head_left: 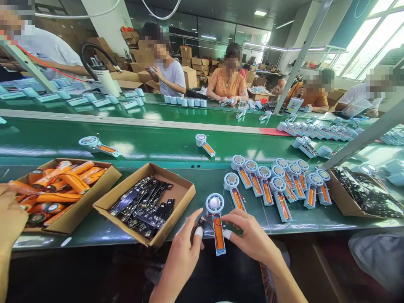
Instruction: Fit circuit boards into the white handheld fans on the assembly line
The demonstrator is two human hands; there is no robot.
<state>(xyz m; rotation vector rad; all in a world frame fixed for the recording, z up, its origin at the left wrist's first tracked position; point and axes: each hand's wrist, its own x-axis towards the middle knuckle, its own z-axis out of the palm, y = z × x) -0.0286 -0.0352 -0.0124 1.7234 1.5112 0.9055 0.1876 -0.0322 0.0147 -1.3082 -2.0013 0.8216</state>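
My left hand [184, 252] and my right hand [249, 237] hold a small hand-held fan half-shell [216, 223] at the table's near edge. The shell has a round white head and a pale blue handle with an orange battery inside. The left fingers, with white tape on a fingertip, pinch a small black circuit board [198, 223] with red wires at the shell's left side. My right thumb and taped forefinger grip the handle's right side.
A cardboard box of black circuit boards [148, 204] and a box of orange batteries [59, 189] lie to the left. Several fan shells [277, 185] lie in rows to the right. A green conveyor [158, 139] carries shells. Another person's hand [9, 219] sits at far left; people work across the belt.
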